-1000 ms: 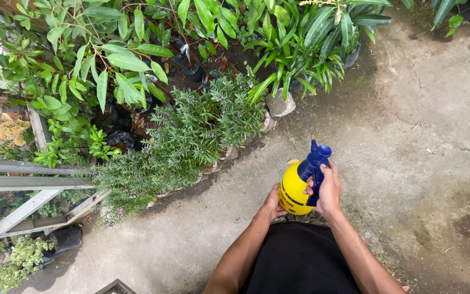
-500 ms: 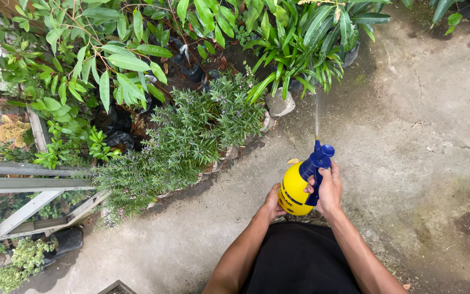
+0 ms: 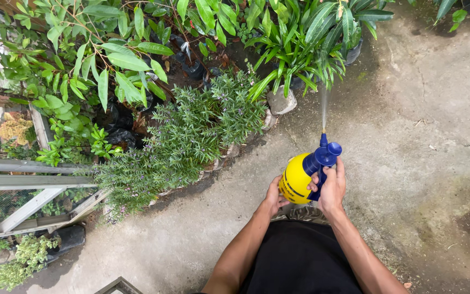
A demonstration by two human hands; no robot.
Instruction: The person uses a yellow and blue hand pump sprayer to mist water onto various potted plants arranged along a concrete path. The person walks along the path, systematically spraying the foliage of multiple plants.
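The spray bottle [image 3: 296,178] in my grip is smooth, glossy yellow plastic, its pump head [image 3: 325,157] a slightly shiny blue plastic. My shorts [image 3: 299,258] are matt black cloth. The floor [image 3: 425,125] is rough, stained concrete. The broad leaves [image 3: 129,61] look waxy; the rails [image 3: 28,174] are dull grey metal.

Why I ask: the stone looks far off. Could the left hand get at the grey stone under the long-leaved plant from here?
Probably not as it stands: the left hand cups the yellow sprayer bottle, and the stone lies well ahead across bare concrete. Nothing blocks the way.
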